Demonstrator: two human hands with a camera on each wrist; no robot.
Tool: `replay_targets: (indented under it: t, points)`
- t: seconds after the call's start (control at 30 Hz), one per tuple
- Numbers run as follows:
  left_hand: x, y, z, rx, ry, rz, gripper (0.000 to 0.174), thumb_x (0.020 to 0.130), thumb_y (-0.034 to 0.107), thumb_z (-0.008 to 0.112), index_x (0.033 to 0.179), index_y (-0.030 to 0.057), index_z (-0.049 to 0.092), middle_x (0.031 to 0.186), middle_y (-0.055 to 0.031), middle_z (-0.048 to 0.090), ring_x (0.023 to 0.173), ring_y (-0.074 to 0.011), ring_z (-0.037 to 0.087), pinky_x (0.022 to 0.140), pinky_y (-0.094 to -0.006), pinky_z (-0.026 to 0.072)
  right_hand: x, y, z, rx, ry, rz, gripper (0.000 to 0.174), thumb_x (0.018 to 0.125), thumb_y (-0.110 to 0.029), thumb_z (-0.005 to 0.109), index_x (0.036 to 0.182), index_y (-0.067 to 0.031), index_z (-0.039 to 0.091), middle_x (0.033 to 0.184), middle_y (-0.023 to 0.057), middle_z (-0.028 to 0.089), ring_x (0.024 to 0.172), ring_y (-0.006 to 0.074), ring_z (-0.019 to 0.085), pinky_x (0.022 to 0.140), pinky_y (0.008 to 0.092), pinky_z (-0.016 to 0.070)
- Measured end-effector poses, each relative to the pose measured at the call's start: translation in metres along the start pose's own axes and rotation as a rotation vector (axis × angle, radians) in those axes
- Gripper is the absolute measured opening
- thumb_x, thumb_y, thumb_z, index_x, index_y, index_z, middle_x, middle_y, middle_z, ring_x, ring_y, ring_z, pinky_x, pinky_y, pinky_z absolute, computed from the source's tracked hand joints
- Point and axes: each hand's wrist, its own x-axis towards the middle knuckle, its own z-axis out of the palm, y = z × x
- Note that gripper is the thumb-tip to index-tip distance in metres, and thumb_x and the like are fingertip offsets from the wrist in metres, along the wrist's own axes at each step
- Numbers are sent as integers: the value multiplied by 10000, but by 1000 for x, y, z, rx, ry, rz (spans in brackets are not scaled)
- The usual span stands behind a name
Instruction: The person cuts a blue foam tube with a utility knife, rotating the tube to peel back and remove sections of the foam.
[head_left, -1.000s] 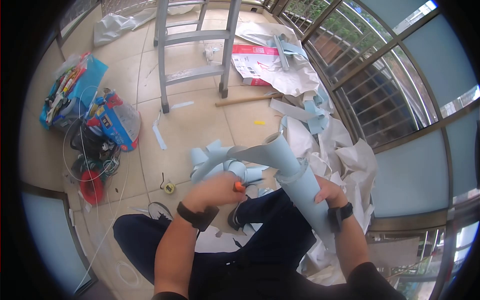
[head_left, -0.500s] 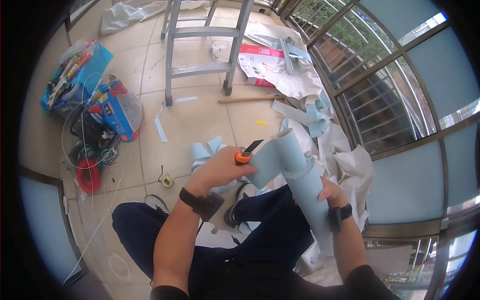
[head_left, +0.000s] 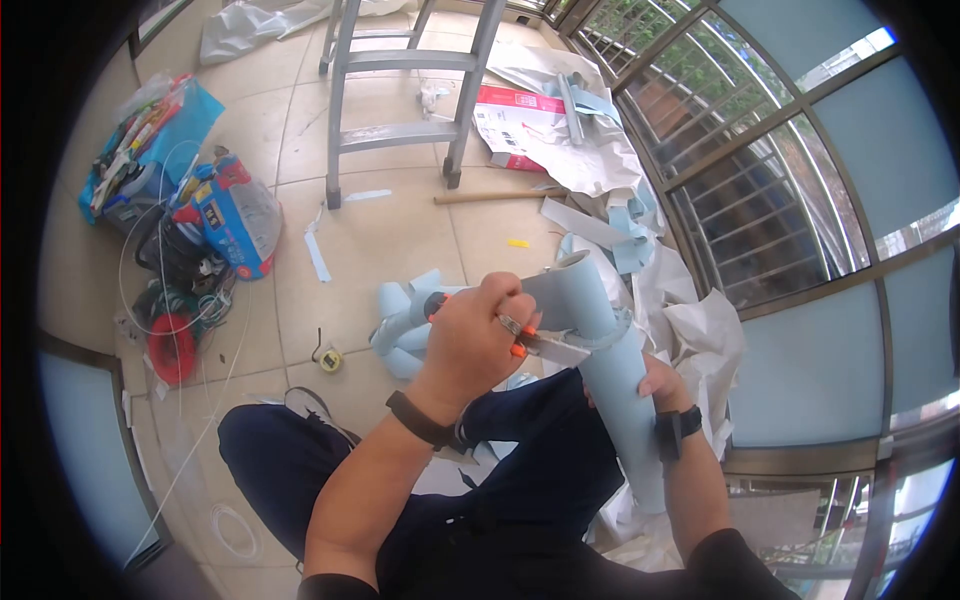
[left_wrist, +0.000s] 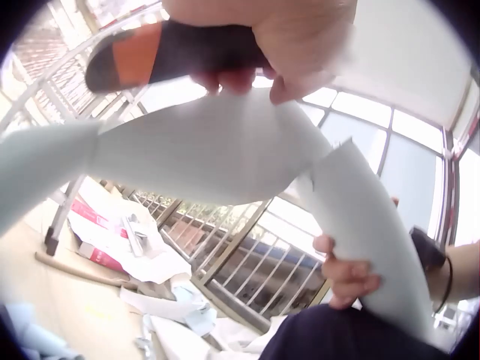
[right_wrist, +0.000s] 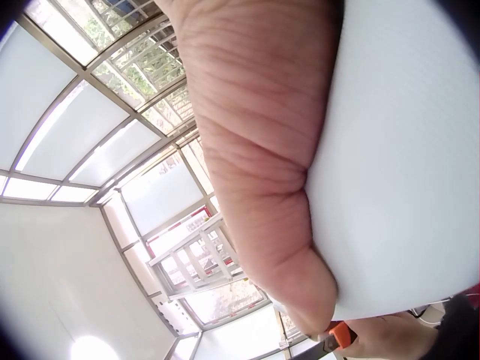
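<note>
My left hand [head_left: 470,345] grips an orange and black utility knife [left_wrist: 172,56], its blade [head_left: 555,349] reaching the cut edge of a pale blue roll [head_left: 615,400]. My right hand [head_left: 662,385] holds the roll around its lower half, the thumb [right_wrist: 277,217] lying along the side. The roll slants across my leg, upper end away from me. A loose strip [left_wrist: 202,150] of the same sheet runs from the roll's upper end beneath my left hand. Curled blue offcuts [head_left: 400,330] lie on the floor beyond that hand.
A metal stepladder [head_left: 400,135] stands ahead. Bags of tools [head_left: 240,220] and a red coil [head_left: 172,348] sit at left, a tape measure [head_left: 330,360] near my foot. Crumpled white sheeting [head_left: 700,340] lines the window side, with a wooden stick [head_left: 490,198] on the floor.
My left hand came up from the offcuts to the strip at the roll's upper end, then turned over and brought the blade to the cut edge. The right hand keeps its hold.
</note>
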Motion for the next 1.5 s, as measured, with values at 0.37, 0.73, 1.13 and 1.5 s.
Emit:
replay_targets:
  t: [0.37,0.73,1.13,1.5]
  points:
    - [-31,-14,30,128,-551,-249,199,789,222,787,853,45,722,767,-128,687,709,-338,684,656,-432,545,0,3,-4,-22,-9,2,1104,563,-453,958,1423,46,479,1194,210,670,1021,328,718,903,452,595]
    - [-38,-31,42,123,-546,-271,173,764,216,796,811,67,722,730,-139,685,704,-341,689,642,-438,550,6,12,-20,-64,-48,-15,1036,576,-332,945,1406,81,481,1191,252,657,1050,367,704,915,477,585]
    - [-98,-91,69,374,-423,-274,236,857,255,678,870,21,705,819,-172,706,794,-372,704,651,-471,550,12,10,-10,-231,-162,45,1108,588,-428,974,1461,21,461,1263,162,667,1084,289,699,944,419,569]
    - [-58,-41,8,12,-1143,-559,312,850,326,739,902,19,730,821,-175,718,806,-328,697,740,-441,528,12,14,-16,96,-135,53,1041,587,-412,947,1404,47,495,1212,239,665,1040,351,719,918,464,591]
